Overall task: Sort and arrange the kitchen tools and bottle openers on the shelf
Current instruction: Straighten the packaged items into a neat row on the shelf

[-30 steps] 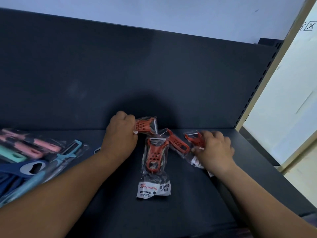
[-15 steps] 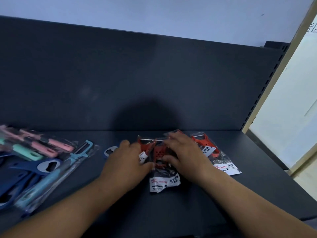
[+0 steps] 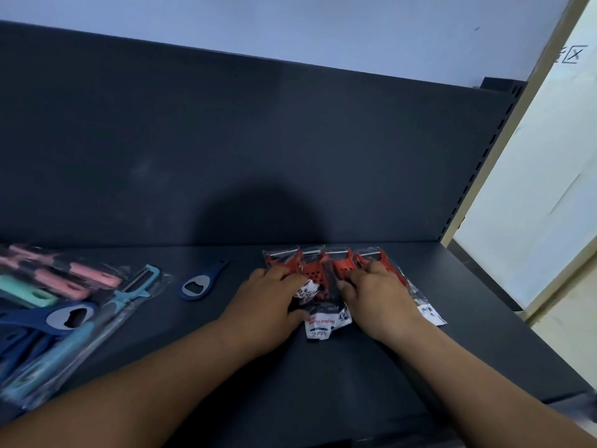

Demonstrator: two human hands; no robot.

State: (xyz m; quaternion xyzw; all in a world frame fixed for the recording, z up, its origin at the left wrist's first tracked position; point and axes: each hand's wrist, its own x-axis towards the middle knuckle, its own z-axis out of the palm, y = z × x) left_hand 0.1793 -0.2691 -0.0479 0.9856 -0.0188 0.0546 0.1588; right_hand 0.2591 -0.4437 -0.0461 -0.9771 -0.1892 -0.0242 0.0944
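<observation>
Head view:
- The dark shelf (image 3: pixel 323 383) fills the lower half of the frame; its back panel (image 3: pixel 258 140) is seen above, and a slotted upright (image 3: pixel 478 176) at the right.
- Four bagged red peelers (image 3: pixel 342 270) are lined up side by side just right of centre, touching or overlapping, with blades toward the back panel and white labels (image 3: pixel 326 324) toward the lower edge.
- The left hand (image 3: pixel 274 299) is laid on the two left peelers, knuckles up, fingers bent down onto the bags, thumb beside a label. Pressing or pinching: cannot be told.
- The right hand (image 3: pixel 378 295) is laid on the two right peelers, fingers bent onto the red handles. Grip or plain press: cannot be told either.
- A lone blue opener (image 3: pixel 200 282) is seen left of the left hand, flat on the shelf, apart from everything else.
- A loose pile is seen at the lower left edge: pink handles (image 3: pixel 93 274), a mint handle (image 3: pixel 29 297), a second blue opener (image 3: pixel 64 318) and a bagged light-blue peeler (image 3: pixel 129 295) lying diagonally. This corner is blurred, so the count is not given.
</observation>
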